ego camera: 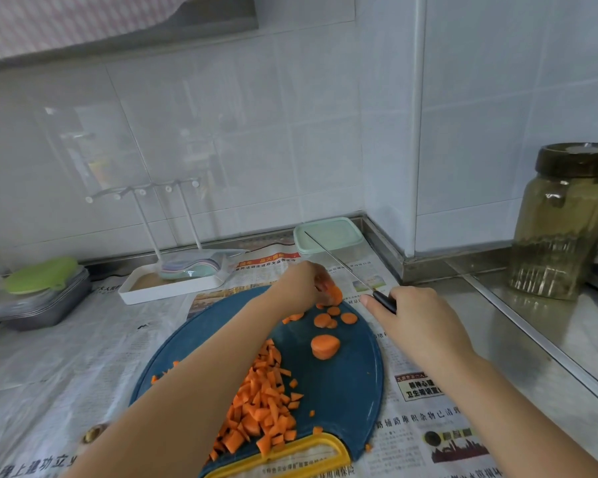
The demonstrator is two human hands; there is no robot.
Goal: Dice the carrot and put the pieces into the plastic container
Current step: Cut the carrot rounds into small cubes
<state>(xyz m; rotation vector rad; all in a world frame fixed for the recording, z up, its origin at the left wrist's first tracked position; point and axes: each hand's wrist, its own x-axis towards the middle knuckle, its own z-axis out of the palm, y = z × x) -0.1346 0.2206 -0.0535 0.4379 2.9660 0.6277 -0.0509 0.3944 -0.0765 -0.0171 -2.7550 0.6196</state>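
Most carrot dice (263, 405) lie heaped nearest me, behind my left fingers (320, 276), which pinch stacked carrot slices (334, 294) to steady them. My right fingers (394, 298) wrap the knife (339, 262), blade lifted aside. Beyond both sits the plastic container (328, 238), apparently lidded.

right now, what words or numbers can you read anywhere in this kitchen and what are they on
"卫生知识宣": boxed headline on the newspaper, right of the cutting board.
"路辅路堆积杂物已清": headline just below that box.
"建功立": newspaper, bottom left edge.
Red headline near the plastic container and all the small print: too blurred to read.
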